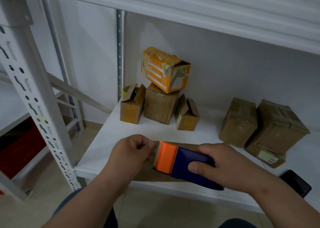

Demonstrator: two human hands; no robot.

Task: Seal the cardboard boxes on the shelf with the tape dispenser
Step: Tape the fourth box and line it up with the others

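My right hand (226,165) grips a blue and orange tape dispenser (181,163) over a flat brown cardboard box (150,175) at the shelf's front edge. My left hand (133,151) pinches the tape end at the dispenser's orange mouth. Further back stand two small open-flapped boxes (132,105) (187,115) either side of a closed brown box (160,104). An orange box (166,70) lies tilted on top of that closed one. Two taped brown boxes (238,122) (277,129) sit at the right.
The white shelf board (204,134) has an upper shelf (190,4) close overhead. A perforated white upright (32,96) stands at the left. A yellow tape roll (126,90) hides behind the left small box. A black phone (297,184) lies at the right front edge.
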